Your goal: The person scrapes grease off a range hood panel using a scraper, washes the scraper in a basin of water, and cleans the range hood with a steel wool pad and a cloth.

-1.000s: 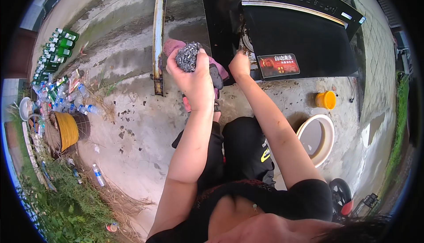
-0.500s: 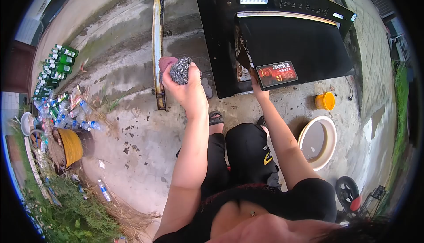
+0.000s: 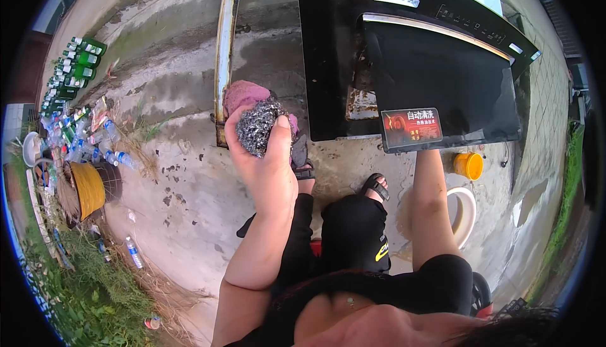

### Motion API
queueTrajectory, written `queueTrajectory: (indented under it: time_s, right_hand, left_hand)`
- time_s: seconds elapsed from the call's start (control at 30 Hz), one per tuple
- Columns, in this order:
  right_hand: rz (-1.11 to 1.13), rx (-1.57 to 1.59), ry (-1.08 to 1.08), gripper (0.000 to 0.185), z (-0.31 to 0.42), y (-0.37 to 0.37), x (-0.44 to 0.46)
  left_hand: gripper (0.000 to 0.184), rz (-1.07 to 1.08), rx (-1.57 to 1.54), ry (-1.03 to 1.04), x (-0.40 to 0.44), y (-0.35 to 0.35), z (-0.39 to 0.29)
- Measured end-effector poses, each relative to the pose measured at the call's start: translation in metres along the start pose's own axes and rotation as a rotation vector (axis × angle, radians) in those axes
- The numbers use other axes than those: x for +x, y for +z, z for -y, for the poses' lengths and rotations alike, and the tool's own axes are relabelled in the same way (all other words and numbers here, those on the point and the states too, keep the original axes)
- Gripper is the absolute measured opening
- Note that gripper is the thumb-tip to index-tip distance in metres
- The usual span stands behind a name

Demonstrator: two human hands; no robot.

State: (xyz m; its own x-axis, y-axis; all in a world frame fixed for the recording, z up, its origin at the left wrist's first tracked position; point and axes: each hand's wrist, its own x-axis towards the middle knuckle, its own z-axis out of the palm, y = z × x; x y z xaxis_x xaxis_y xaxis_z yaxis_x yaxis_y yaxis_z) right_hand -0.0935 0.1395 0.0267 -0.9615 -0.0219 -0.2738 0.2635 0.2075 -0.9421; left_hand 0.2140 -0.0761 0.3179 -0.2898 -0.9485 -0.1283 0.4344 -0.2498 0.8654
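Note:
My left hand [image 3: 268,164] is closed round a silvery steel wool scrubber [image 3: 257,129], the thumb pressed on its right side. Just beyond the scrubber shows a pink cloth [image 3: 245,93]; I cannot tell whether my fingers touch it. At the right stands a black range hood [image 3: 328,63] with a glossy front panel [image 3: 448,76], tilted out, bearing a red sticker [image 3: 411,127]. Behind the panel is a dirty, rust-stained opening [image 3: 363,104]. My right forearm [image 3: 435,202] reaches up to the panel's lower edge, which hides my right hand.
A rusty metal strip [image 3: 224,50] lies left of the hood. On the right are a yellow tub [image 3: 468,166] and a white basin [image 3: 466,217]. Green bottles [image 3: 82,63], plastic bottles [image 3: 110,151] and a yellow-banded basket [image 3: 86,189] stand at the left.
The front panel has swung further out and right. My right hand has slid from its lower left corner to behind it. My left hand, still holding the scrubber, is lower in view.

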Motion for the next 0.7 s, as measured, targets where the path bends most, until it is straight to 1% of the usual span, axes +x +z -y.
queueTrajectory:
  time_s: [0.13,0.2,0.27,0.43,0.53,0.57,0.67,0.7]
  right_hand:
    - [0.0,-0.458,-0.175,0.035,0.001,0.006,0.002]
    - [0.013,-0.589,-0.247,0.036,-0.005,0.01,0.007]
    - [0.024,-0.687,-0.304,0.036,-0.008,0.016,0.01]
    - [0.052,-0.777,-0.383,0.036,-0.009,0.02,0.011]
    - [0.057,-0.804,-0.433,0.036,-0.011,0.011,-0.002]
    - [0.063,-0.805,-0.449,0.036,-0.012,0.009,-0.007]
    - [0.094,-0.844,-0.477,0.036,-0.016,0.0,-0.021]
    - [0.103,-0.85,-0.483,0.037,-0.015,0.001,-0.023]
  left_hand:
    - [0.037,-0.045,0.021,-0.003,0.003,0.006,0.001]
    - [0.038,-0.086,0.034,-0.003,0.002,0.008,-0.001]
    - [0.038,-0.063,0.035,0.0,0.002,0.007,0.001]
    - [0.039,0.008,0.08,-0.007,0.001,0.009,0.011]
    - [0.039,0.021,0.035,-0.03,-0.001,0.013,0.011]
    - [0.039,-0.017,0.048,-0.049,-0.001,0.015,0.009]
    - [0.038,-0.035,0.107,-0.088,-0.006,0.019,0.007]
    - [0.038,0.029,0.098,-0.062,-0.006,0.02,0.01]
